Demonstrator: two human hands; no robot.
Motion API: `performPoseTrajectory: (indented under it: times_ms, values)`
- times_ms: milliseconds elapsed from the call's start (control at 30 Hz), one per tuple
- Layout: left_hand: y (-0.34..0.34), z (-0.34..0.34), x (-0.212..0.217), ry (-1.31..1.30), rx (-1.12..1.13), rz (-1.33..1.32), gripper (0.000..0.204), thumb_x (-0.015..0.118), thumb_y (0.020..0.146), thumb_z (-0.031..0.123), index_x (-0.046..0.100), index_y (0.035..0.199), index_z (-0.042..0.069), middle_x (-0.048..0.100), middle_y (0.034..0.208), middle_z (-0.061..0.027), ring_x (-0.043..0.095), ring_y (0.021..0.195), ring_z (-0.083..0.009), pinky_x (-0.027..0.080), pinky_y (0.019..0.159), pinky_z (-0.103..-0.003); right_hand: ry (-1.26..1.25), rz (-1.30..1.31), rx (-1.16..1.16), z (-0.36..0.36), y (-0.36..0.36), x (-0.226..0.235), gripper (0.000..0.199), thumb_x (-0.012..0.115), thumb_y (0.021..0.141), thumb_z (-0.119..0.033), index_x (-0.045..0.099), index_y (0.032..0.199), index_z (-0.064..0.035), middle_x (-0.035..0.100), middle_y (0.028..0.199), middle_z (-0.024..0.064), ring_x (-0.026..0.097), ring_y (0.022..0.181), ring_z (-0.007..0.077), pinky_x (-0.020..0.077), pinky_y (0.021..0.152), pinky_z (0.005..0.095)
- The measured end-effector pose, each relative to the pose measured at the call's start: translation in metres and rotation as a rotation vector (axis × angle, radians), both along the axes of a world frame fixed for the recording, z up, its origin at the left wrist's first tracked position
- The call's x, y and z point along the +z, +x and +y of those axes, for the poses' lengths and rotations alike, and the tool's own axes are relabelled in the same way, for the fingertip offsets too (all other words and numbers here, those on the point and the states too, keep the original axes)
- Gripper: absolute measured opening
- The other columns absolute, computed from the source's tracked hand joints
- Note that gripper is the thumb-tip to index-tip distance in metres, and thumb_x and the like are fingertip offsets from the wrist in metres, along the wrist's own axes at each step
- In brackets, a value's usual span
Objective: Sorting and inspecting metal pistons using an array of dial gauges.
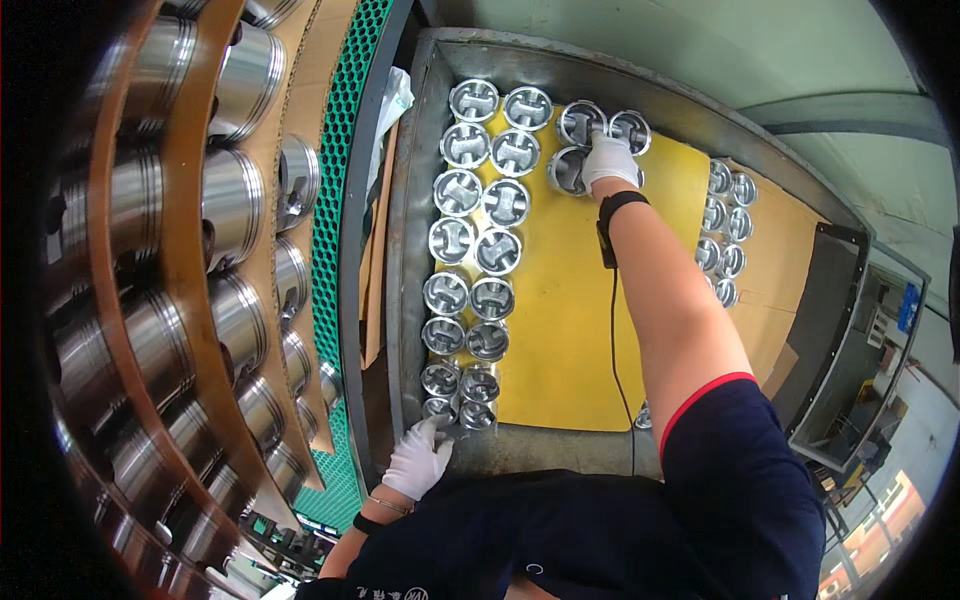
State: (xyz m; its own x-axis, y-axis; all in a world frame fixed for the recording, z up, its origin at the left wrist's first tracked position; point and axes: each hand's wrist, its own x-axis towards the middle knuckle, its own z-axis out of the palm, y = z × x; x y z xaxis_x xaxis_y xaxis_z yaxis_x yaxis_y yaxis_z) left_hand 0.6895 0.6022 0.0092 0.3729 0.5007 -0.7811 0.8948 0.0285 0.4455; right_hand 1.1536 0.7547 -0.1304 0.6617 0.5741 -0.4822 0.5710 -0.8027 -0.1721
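Bright metal pistons stand crown down on a yellow sheet (pixel 570 330) lining a grey metal-walled table. At the far side, my right hand (pixel 611 160) in a white glove reaches in among a small cluster of pistons. Its fingers dip into the rim of a far piston (pixel 580 124), their tips hidden inside. Another piston (pixel 630 130) sits just right of the fingers, and one (pixel 568 172) to the left is partly covered. My left hand (pixel 418 460), also gloved, rests at the near left corner, fingers stretched out beside the nearest piston (pixel 440 409) of a double row.
Left of the table, a rack of shiny pistons (pixel 235 210) with brown dividers stands over green perforated matting (pixel 345 130). More pistons (pixel 722 215) stand on brown cardboard (pixel 770 235) at the right. A black cord (pixel 615 350) hangs from my right wrist across the yellow sheet.
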Motion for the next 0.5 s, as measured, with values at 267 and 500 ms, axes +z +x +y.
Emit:
performPoseTrajectory:
  times_ms: [267,500]
  values:
    - [0.000,0.001,-0.008,-0.029,-0.041,0.025,0.040,0.066,0.087,0.014,0.058,0.124,0.004,0.066,0.112,-0.0190,0.068,0.101,-0.0313,0.052,0.089,-0.042,-0.028,0.031,0.020,0.001,-0.014,0.003,0.049,0.059,0.087,-0.004,0.053,0.135,-0.0087,0.043,0.143,0.0263,0.059,0.120,0.0411,0.0518,0.097,0.0448]
    - [0.003,0.012,0.036,0.129,-0.019,-0.175,0.038,0.067,0.087,0.018,0.059,0.122,0.007,0.069,0.108,-0.0145,0.069,0.094,-0.0324,0.055,0.084,-0.044,0.320,0.105,-0.042,-0.064,-0.033,0.051,0.074,0.070,0.084,-0.027,0.037,0.149,-0.0135,0.041,0.149,0.0209,0.052,0.128,0.0404,0.0483,0.101,0.0468]
